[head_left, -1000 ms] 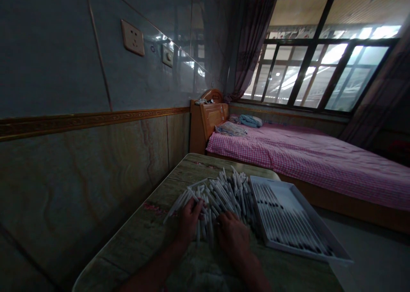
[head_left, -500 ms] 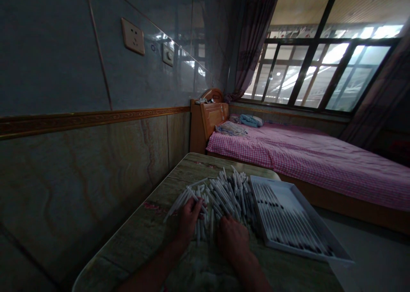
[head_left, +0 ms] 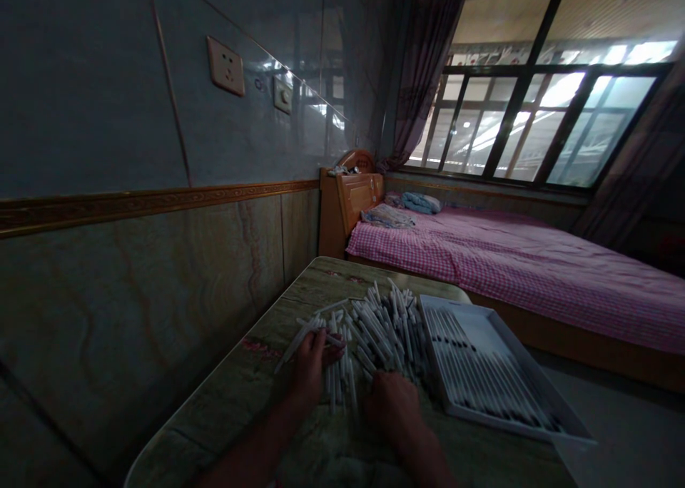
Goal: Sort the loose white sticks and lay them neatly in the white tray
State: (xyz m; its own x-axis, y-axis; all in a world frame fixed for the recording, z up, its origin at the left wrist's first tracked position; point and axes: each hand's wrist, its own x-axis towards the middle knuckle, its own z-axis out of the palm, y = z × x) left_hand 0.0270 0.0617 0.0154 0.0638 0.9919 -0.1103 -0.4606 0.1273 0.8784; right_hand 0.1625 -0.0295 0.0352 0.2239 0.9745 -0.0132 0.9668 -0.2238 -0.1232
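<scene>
A heap of slim white pens (head_left: pixel 382 324) lies on the table in front of me, several with dark ends. At the heap's left side, my left hand (head_left: pixel 313 363) is closed around white pens, and one pokes out past the fingertips. Looser pens (head_left: pixel 337 384) lie just right of it, pointing toward me. My right hand (head_left: pixel 393 402) is curled at the heap's near edge, knuckles up; its fingertips are hidden, so what it holds cannot be made out. To the right stands a shallow white tray (head_left: pixel 511 420) with pens laid side by side in two rows.
The marble-patterned table (head_left: pixel 214 417) has a rounded edge and stands near the tiled wall (head_left: pixel 160 274). Beyond it is a bed (head_left: pixel 481 260) with a pink checked cover. The tray's near right corner reaches past the table edge.
My right hand has drawn back slightly toward me from the heap. The pen at my left hand has turned to lie flatter, and the loose pens beside it have shifted. The view has moved slightly.
</scene>
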